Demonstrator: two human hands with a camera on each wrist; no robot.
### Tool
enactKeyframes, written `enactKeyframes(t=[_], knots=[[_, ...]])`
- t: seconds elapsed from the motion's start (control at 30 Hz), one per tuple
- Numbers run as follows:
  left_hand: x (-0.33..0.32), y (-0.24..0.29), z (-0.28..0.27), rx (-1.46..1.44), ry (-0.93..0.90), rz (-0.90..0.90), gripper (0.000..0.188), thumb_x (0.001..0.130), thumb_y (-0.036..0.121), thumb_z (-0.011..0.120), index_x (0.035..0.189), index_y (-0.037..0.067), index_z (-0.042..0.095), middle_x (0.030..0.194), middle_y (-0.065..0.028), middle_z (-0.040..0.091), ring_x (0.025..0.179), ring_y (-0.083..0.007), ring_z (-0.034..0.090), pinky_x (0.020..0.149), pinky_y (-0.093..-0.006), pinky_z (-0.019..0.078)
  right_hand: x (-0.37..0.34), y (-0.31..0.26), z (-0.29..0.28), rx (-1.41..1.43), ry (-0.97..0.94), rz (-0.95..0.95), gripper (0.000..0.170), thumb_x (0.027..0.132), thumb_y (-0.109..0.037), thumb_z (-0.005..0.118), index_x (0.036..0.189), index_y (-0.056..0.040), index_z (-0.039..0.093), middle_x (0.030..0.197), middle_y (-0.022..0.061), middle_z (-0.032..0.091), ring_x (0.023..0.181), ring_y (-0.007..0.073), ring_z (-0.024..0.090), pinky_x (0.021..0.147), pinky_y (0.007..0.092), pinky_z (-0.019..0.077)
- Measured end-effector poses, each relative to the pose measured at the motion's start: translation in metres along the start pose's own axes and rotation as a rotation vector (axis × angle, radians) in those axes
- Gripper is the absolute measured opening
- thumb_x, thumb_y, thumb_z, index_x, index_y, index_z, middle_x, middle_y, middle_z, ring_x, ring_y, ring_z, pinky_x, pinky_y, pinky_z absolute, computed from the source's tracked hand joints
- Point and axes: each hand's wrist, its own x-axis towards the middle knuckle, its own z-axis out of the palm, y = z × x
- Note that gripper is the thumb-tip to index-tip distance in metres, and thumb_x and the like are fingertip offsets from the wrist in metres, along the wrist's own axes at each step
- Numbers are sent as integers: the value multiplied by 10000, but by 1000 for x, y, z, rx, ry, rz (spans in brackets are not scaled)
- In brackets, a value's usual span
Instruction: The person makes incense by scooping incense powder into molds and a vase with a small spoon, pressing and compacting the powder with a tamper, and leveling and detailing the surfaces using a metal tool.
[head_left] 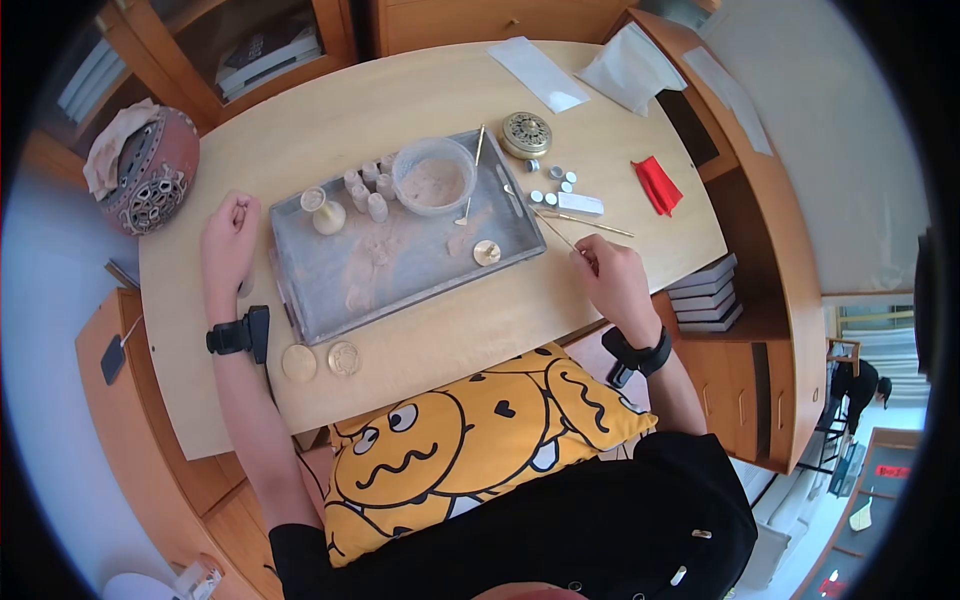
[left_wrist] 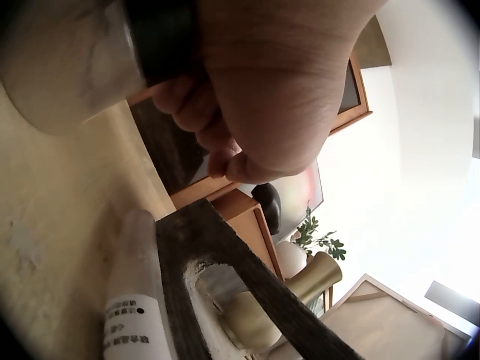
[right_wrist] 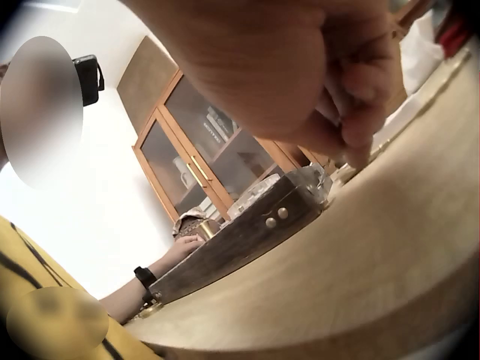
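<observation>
My left hand (head_left: 232,240) lies on the table left of the grey tray (head_left: 330,318), fingers curled in and nothing seen in them. Beside it in the left wrist view is a white tube (left_wrist: 135,330) with printed text. To the tray's right, my right hand (head_left: 615,280) pinches a thin stick (head_left: 556,230) that slants toward the tray's corner. Fingertips of that hand come close over the tabletop in the right wrist view. On the tray stand a clear bowl (head_left: 432,190) of pinkish powder, a brass vase (head_left: 328,216), several small bottles (head_left: 377,207) and a knobbed brass disc (head_left: 487,253).
Behind the tray's right end sits a brass burner with a pierced lid (head_left: 527,134). Small white-capped jars, a white box (head_left: 580,204), a gold rod (head_left: 590,223) and a red pouch (head_left: 657,186) lie rightward. Two gold discs (head_left: 299,363) rest near the front edge.
</observation>
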Motion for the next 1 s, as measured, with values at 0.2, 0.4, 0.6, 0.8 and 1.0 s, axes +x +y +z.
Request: enactKeyframes(t=[0.2, 0.4, 0.6, 0.8, 1.0], knots=[[2, 0, -4, 66, -15, 1, 208, 937, 177, 599, 862, -12, 555, 575, -57, 353, 540, -127, 332, 513, -317, 323, 27, 1, -16, -380, -279, -211, 178, 865, -204, 618, 850, -29, 649, 710, 170, 650, 702, 361, 658, 643, 458, 527], [6, -10, -2, 95, 1, 62, 207, 934, 167, 599, 857, -18, 548, 571, -56, 345, 535, -123, 322, 507, -316, 313, 139, -32, -22, -223, -216, -346, 227, 880, -239, 620, 861, -27, 698, 759, 196, 671, 728, 371, 659, 690, 457, 520], [10, -22, -6, -16, -9, -6, 201, 953, 157, 594, 832, 3, 546, 605, 35, 355, 572, -52, 316, 513, -267, 279, 201, -70, 11, 46, -194, -290, 267, 882, -228, 628, 840, 28, 691, 690, 160, 675, 635, 276, 653, 621, 362, 502], [10, -28, -9, -92, -38, -51, 195, 969, 159, 588, 824, 33, 557, 661, 80, 391, 608, -19, 324, 529, -229, 261, 184, -95, 20, -201, -378, -89, 290, 848, -241, 640, 808, 36, 716, 778, 244, 680, 734, 366, 682, 702, 433, 550], [9, -23, -8, -111, -70, -44, 187, 969, 156, 588, 829, 36, 558, 657, 84, 395, 605, -14, 321, 527, -224, 253, 184, -83, 50, -329, -193, -156, 286, 839, -248, 657, 804, 30, 719, 645, 178, 668, 678, 336, 687, 681, 431, 558]])
